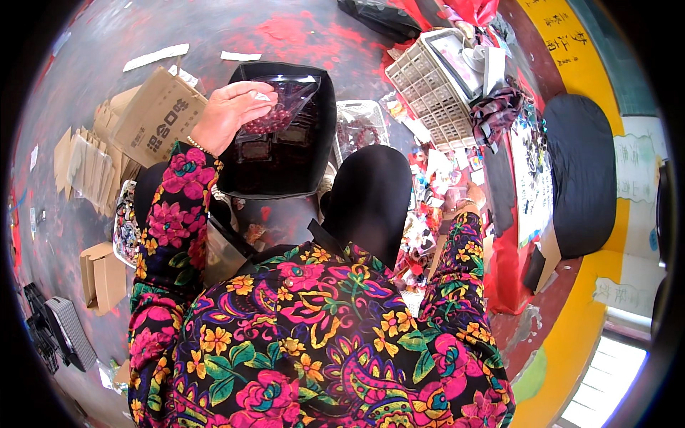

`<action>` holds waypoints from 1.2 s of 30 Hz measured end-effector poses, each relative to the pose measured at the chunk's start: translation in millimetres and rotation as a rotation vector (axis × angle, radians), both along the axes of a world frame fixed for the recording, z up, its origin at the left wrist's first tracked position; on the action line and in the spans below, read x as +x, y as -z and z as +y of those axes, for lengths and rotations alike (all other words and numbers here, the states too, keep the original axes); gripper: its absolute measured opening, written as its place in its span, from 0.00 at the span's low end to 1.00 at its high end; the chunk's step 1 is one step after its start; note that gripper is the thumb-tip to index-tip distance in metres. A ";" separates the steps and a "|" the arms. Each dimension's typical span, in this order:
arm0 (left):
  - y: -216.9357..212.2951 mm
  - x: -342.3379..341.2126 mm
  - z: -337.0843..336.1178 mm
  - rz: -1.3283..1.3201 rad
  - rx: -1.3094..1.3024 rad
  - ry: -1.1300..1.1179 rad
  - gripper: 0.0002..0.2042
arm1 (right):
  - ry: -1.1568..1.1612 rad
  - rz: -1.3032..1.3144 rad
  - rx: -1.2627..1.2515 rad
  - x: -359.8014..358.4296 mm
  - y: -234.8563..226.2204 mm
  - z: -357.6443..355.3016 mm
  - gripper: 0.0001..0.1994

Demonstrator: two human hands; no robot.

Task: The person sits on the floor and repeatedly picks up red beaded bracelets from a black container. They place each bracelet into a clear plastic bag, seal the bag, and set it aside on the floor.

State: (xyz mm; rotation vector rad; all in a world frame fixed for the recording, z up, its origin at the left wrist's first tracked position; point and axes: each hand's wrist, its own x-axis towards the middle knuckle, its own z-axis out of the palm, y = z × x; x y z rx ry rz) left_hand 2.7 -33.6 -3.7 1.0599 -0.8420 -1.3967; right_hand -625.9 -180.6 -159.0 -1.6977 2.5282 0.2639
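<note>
Clear plastic bag of dark-red beads (280, 120): located at the fingertips of the left hand (237, 114), above the open mouth of a black, soft-sided rectangular bin (320, 164). The left fingers are extended together toward the right and appear closed on the bag's upper left part; the thumb's contact is not clearly visible. Relative to these fingers, the bag lies below and to the right, its long axis slanting from lower left to upper right, roughly in line with the hand. The left hand is the nearer one; the right hand (467, 198) is well apart, beyond the black-clad right knee (374, 189), at a heap of small, multicoloured plastic packets (426, 232). Whether the right fingers are open or gripping cannot be told. Inside the bin, flat packets lie beneath the bag. A white plastic basket (362, 104) stands just beside the bin's right side, and a beige lattice-walled plastic crate (428, 93) stands farther right. A brown cardboard carton (158, 118) lies near, left of the bin. Obstruction: the knee stands between the right hand and the bin; the left hand covers part of the bag.
</note>
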 end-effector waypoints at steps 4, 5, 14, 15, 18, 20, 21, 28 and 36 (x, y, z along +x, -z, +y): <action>-1.7 -0.4 1.2 -0.004 -0.005 0.003 0.13 | 0.505 -0.608 -0.164 -27.1 7.9 9.4 0.24; -0.1 -1.7 -0.2 0.003 -0.013 0.013 0.13 | 0.524 -0.602 -0.182 -36.9 7.7 12.8 0.25; 2.6 -1.6 0.6 -0.016 -0.014 0.019 0.12 | 0.732 -0.805 -0.216 -13.9 -12.4 47.7 0.23; 1.4 -2.9 0.9 -0.021 -0.010 0.016 0.12 | 0.726 -0.806 -0.196 -14.1 -11.7 49.4 0.21; -2.0 -2.0 5.2 -0.048 0.003 -0.005 0.13 | 0.680 -0.756 -0.106 -16.3 -6.9 45.1 0.18; -2.1 -8.2 0.0 0.003 -0.011 0.017 0.12 | 0.434 -0.420 -0.022 -82.6 -13.5 37.6 0.19; -1.6 -16.1 -5.8 0.064 -0.023 0.047 0.12 | 0.263 -0.143 0.033 -135.3 -27.4 38.8 0.22; -0.2 -15.3 -3.5 0.022 0.017 0.011 0.11 | 0.328 -0.761 -0.214 -75.3 -5.7 26.5 0.23; -8.1 -9.3 5.9 0.089 -0.042 -0.006 0.11 | 0.204 -1.420 -0.287 78.4 -121.4 6.8 0.13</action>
